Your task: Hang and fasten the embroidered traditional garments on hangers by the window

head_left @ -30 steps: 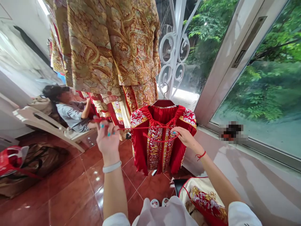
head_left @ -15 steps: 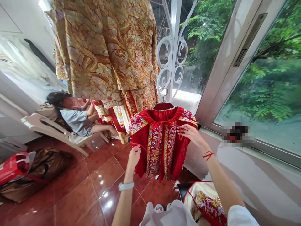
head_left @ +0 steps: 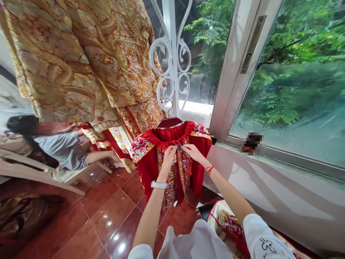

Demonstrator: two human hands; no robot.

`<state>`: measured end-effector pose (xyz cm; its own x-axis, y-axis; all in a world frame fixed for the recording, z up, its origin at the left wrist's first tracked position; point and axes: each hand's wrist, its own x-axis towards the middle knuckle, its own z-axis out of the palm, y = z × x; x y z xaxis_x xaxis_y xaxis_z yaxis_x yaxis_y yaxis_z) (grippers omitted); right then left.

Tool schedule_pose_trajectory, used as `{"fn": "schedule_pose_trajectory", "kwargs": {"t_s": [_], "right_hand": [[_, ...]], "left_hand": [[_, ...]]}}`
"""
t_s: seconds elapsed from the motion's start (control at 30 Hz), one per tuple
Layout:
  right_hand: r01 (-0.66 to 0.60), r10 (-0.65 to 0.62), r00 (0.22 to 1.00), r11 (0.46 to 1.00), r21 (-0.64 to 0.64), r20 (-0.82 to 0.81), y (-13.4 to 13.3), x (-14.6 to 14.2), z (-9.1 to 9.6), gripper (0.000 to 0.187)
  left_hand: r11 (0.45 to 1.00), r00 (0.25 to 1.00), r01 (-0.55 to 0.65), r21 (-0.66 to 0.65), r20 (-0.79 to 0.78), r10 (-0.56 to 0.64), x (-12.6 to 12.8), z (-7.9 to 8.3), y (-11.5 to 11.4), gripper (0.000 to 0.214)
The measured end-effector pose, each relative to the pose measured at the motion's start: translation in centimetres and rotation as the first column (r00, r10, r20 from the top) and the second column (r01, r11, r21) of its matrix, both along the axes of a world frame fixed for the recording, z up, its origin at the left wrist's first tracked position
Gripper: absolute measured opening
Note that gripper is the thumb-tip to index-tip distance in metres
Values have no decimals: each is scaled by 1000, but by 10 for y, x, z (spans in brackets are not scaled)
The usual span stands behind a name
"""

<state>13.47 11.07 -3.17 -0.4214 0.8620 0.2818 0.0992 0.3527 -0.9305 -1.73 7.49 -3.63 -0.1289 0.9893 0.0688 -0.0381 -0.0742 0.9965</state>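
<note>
A small red embroidered jacket (head_left: 151,162) hangs on a dark red hanger (head_left: 168,121) hooked to the white window grille (head_left: 172,68). My left hand (head_left: 168,158) and my right hand (head_left: 190,151) meet at the jacket's neckline. Both pinch the thin red cord (head_left: 176,144) that ties the collar, fingers closed on it. A white band circles my left wrist and a red string my right wrist.
Large gold embroidered robes (head_left: 81,64) hang close at the left. Another person (head_left: 54,147) reclines on a white chair (head_left: 35,172) at the far left. A folded red-and-gold garment (head_left: 229,225) lies on the floor by my right arm. A marble sill (head_left: 269,194) runs under the sliding window.
My left hand has come up from the jacket's lower left edge to the collar, joining my right hand on the cord. The view has shifted closer and to the right.
</note>
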Motion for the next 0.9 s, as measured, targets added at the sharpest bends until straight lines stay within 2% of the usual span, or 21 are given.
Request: {"fn": "schedule_pose_trajectory", "kwargs": {"t_s": [0.07,0.17,0.33,0.43,0.53,0.63,0.7,0.77,0.9], "right_hand": [[-37,37,999,999,-18,9,-3,5,0,44],[-120,118,992,992,30,54,-11,3,10,40],[-156,142,977,985,78,161,-21,-1,26,36],[-123,110,981,990,73,160,-20,6,21,36],[-71,59,988,994,84,142,-16,17,8,36],[12,-37,983,991,135,181,-14,28,-4,36],[72,-107,973,983,171,207,-13,33,-5,37],[114,-164,963,966,230,212,-11,37,7,36],[158,-250,953,891,426,169,0,45,48,32]], "left_hand": [[999,1000,-10,-33,10,11,-3,-4,3,26],[995,994,-100,12,38,100,1,-6,10,26],[999,996,-47,5,80,46,4,-4,8,24],[1000,984,10,-19,180,-7,0,2,-1,32],[985,938,156,-74,323,-125,-6,7,-12,42],[947,935,291,-133,249,-252,-16,7,-26,45],[943,945,301,-142,180,-274,-26,8,-34,48],[958,958,258,-123,164,-237,-39,16,-39,48],[978,969,202,-49,155,-192,-67,51,-42,41]]}}
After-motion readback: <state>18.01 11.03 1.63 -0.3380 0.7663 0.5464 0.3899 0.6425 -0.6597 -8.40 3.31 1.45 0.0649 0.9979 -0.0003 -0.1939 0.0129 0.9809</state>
